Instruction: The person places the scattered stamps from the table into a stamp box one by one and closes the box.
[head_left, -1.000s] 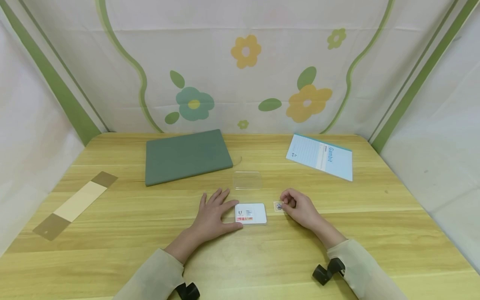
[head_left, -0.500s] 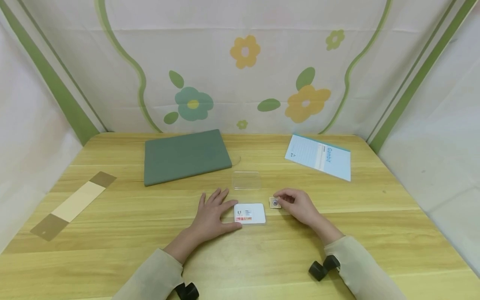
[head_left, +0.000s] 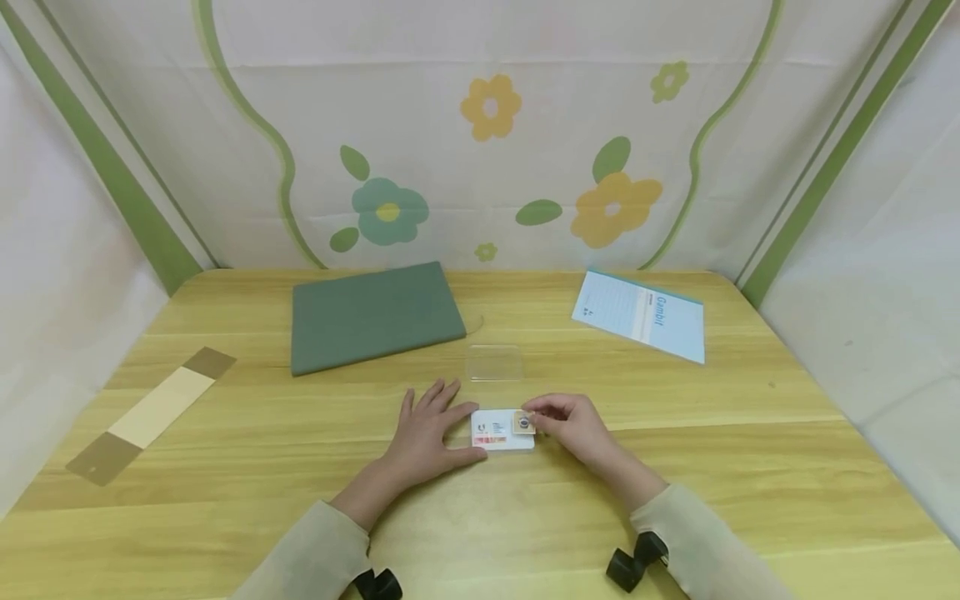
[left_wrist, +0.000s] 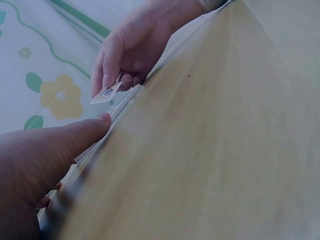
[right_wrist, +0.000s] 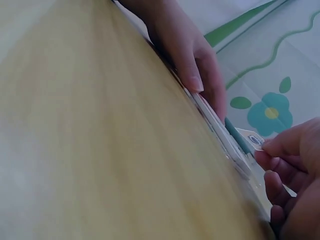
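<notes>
A white rectangular card case [head_left: 502, 437] with a printed label at its left half lies flat on the table in the head view. My left hand [head_left: 420, 433] is spread beside it, thumb and index finger straight and touching its left corners. In the left wrist view the left thumb [left_wrist: 90, 131] rests along the case's edge. Between thumb and index finger my right hand [head_left: 573, 429] pinches a small square printed piece [head_left: 524, 422] with a round dark emblem. This piece overlaps the right part of the case from above; both wrist views show it raised and tilted over the case.
A clear plastic lid [head_left: 493, 363] lies just behind the case. Farther back are a green notebook [head_left: 378, 318] and a light blue notepad [head_left: 641, 317]. A beige and brown strip [head_left: 153, 417] lies at the left. Flowered cloth [head_left: 491, 183] closes off the table's back.
My right hand has lifted the small square piece off the table and carried it left, over the case's right part. The left hand and the case have stayed in place.
</notes>
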